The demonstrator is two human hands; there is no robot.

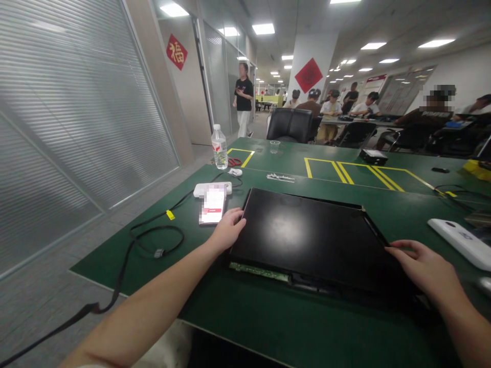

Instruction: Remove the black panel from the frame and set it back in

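Note:
A black LCD panel [314, 230] lies on the green table in front of me, its dark face up. A strip of green circuit board [261, 272] shows along its near edge. My left hand [229, 227] grips the panel's left edge, thumb at the top and the other fingers partly hidden. At the opposite side, my right hand [425, 266] pinches the right edge between thumb and fingers. The lit phone [213, 205] lies just left of my left hand, leaning by a white power bank [203, 190].
A water bottle [219, 148], red-handled scissors [233, 162] and a black cable [132, 235] are at the left of the table [215, 306]. White devices [462, 244] lie at the right. Yellow tape [345, 174] marks the far part. Several people sit beyond; one person [243, 94] stands by the glass wall.

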